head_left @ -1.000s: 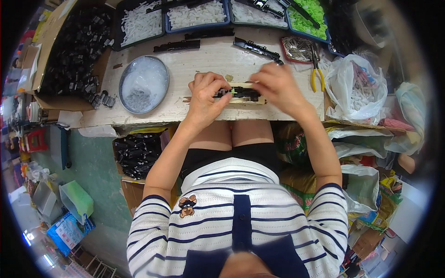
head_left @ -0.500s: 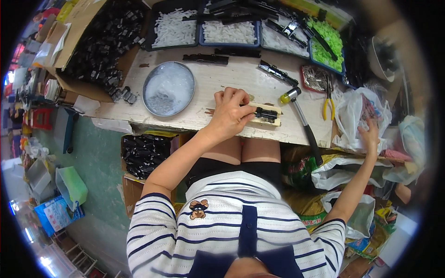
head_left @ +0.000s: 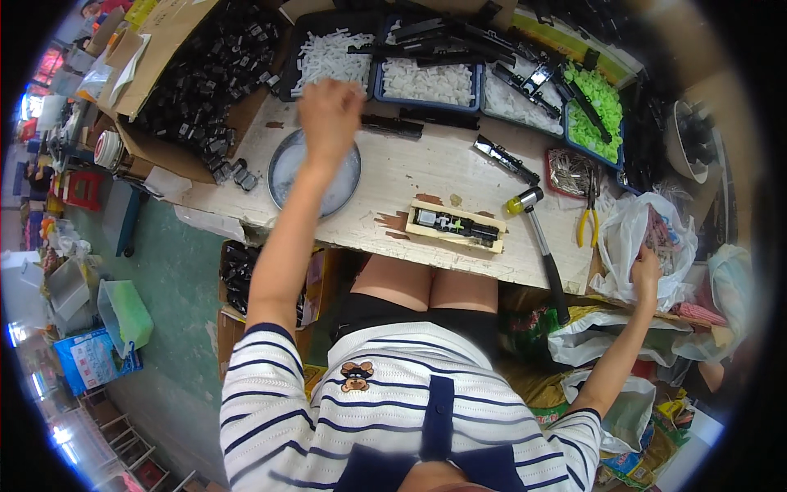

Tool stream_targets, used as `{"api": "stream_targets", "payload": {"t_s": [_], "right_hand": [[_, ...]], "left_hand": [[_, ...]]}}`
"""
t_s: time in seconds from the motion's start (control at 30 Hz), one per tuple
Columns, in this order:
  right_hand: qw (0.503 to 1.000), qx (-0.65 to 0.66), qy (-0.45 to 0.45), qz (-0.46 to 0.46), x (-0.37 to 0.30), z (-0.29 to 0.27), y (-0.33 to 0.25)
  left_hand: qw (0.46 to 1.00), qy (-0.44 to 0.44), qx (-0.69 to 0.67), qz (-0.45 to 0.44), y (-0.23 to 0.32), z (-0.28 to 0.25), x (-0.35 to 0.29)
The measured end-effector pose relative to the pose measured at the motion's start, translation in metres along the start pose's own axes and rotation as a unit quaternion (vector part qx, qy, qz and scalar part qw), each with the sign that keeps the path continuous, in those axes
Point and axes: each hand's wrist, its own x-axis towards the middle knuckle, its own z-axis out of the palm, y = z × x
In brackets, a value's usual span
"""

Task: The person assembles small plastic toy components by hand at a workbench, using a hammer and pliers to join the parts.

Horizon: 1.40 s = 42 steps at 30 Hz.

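My left hand (head_left: pixel 329 119) is raised over the far rim of a round metal dish (head_left: pixel 274 182) of whitish material, close to the tray of small white sticks (head_left: pixel 336 56). Its fingers are smeared by motion, so whether they hold anything does not show. At the right, my right hand (head_left: pixel 646 277) is at a white plastic bag (head_left: pixel 616 246) with reddish pieces in it; its fingers look closed, their tips hidden. On the table in front of me, a pale wooden holder (head_left: pixel 418 230) cradles a black elongated part (head_left: pixel 471 227) with white and green bits.
A hammer (head_left: pixel 541 242) and yellow-handled pliers (head_left: pixel 589 221) lie right of the holder. Farther back are trays of white pieces (head_left: pixel 426 82) and green pieces (head_left: pixel 594 107), with black strips across them. A carton of black parts (head_left: pixel 197 90) stands at left.
My left hand has left the wooden holder and moved up and left over the dish, uncovering the black part. My right hand has drawn slightly nearer, its fingers curling from spread to closed.
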Motion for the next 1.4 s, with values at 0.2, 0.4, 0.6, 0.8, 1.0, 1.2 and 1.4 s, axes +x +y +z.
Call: {"api": "stream_targets", "payload": {"t_s": [0.2, 0.4, 0.6, 0.8, 1.0, 1.2, 1.4], "right_hand": [[0.999, -0.030, -0.025, -0.019, -0.008, -0.017, -0.021], [0.990, 0.111, 0.044, -0.074, 0.001, 0.000, 0.013], [0.920, 0.328, 0.142, -0.160, 0.006, -0.002, 0.025], [0.871, 0.491, 0.013, 0.000, 0.001, -0.015, 0.015], [0.852, 0.511, 0.089, -0.063, -0.014, -0.022, 0.000], [0.825, 0.548, 0.099, -0.094, -0.020, -0.038, -0.028], [0.832, 0.515, 0.112, -0.176, -0.020, -0.037, -0.062]], "left_hand": [[0.961, -0.131, 0.241, -0.029, -0.045, 0.013, 0.067], [0.979, -0.179, 0.021, -0.092, -0.058, 0.012, 0.080], [0.966, -0.100, -0.174, -0.161, -0.074, 0.002, 0.074], [0.816, -0.017, -0.512, -0.269, -0.054, -0.033, 0.051], [0.830, 0.012, -0.504, -0.239, -0.027, -0.084, -0.015], [0.948, -0.040, -0.248, -0.195, -0.030, -0.114, -0.103], [0.997, -0.046, -0.031, -0.052, -0.035, -0.092, -0.109]]}}
